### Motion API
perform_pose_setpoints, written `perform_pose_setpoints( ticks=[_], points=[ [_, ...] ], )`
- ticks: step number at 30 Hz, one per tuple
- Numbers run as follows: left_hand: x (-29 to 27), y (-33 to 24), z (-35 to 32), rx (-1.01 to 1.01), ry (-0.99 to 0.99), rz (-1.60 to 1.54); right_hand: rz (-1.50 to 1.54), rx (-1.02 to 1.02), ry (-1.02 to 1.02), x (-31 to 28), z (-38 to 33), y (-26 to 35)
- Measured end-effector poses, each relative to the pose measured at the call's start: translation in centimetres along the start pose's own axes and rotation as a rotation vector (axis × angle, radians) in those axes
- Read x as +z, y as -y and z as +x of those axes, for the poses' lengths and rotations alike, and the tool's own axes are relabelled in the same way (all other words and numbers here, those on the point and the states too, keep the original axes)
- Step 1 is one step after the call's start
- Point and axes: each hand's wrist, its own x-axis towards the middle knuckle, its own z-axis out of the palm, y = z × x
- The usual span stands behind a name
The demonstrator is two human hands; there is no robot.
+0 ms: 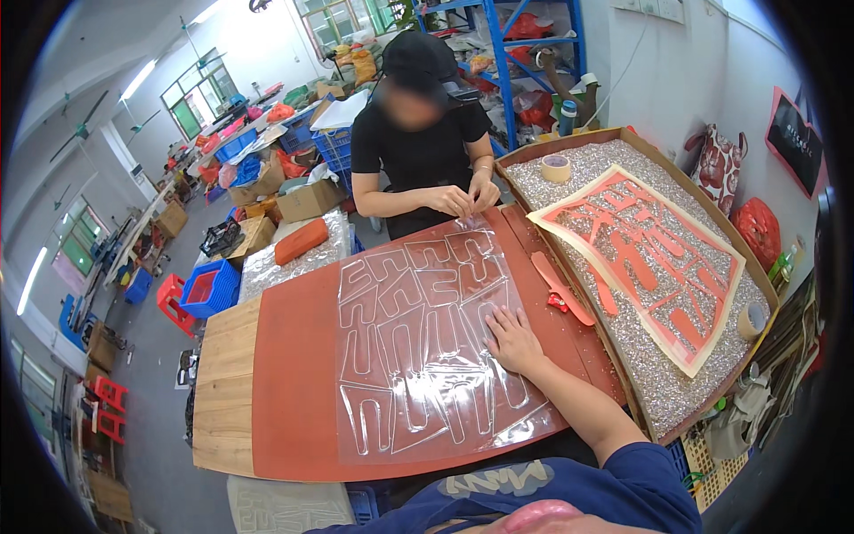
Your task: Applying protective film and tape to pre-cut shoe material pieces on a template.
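My right hand (513, 338) lies flat, fingers stretched, on the right side of a clear plastic sheet (427, 356). The sheet bears several outlined, looped shapes and shines with reflected light. Under it is a rust-red table mat (298, 383). Across the table, a co-worker in black brings both hands (467, 198) together at the sheet's far edge; what the fingers pinch is too small to make out. Right of my hand, a red strip-shaped tool (562, 287) and a small red object (558, 303) rest on the mat. My left hand is out of the picture.
To the right stands a shallow tray (658, 425) of glittering bits, holding a red stencil (636, 258) with a cream border and tape rolls (556, 167). Left of the mat is a wooden board (222, 392). Blue crates (211, 289) and red stools (173, 303) stand farther left.
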Motion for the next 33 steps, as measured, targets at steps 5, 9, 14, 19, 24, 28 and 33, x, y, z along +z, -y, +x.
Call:
perform_pose_setpoints(
  ticks=[5, 9, 14, 19, 24, 28, 33],
  points=[
    [-0.7, -0.5, 0.4, -0.034, 0.079, 0.029, 0.021, -0.003, -0.022, 0.1, 0.1, 0.0],
    [-0.9, -0.9, 0.7, -0.061, 0.133, 0.043, 0.027, -0.014, -0.043, 0.3, 0.0, 0.0],
    [-0.7, -1.3, 0.9, -0.096, 0.198, 0.051, 0.034, -0.005, -0.042, 0.3, 0.2, -0.2],
    [-0.6, -1.7, 0.8, -0.135, 0.261, 0.058, 0.045, -0.001, -0.028, 0.2, 0.3, -0.3],
    [-0.4, -2.1, 0.3, -0.169, 0.301, 0.06, 0.046, -0.004, -0.031, 0.4, 0.2, -0.2],
    [-0.2, -2.3, -0.1, -0.194, 0.33, 0.056, 0.065, 0.002, -0.033, 0.2, 0.2, -0.1],
    [0.2, -2.7, -0.6, -0.224, 0.371, 0.052, 0.066, -0.009, -0.041, 0.3, 0.0, 0.0]
  ],
)
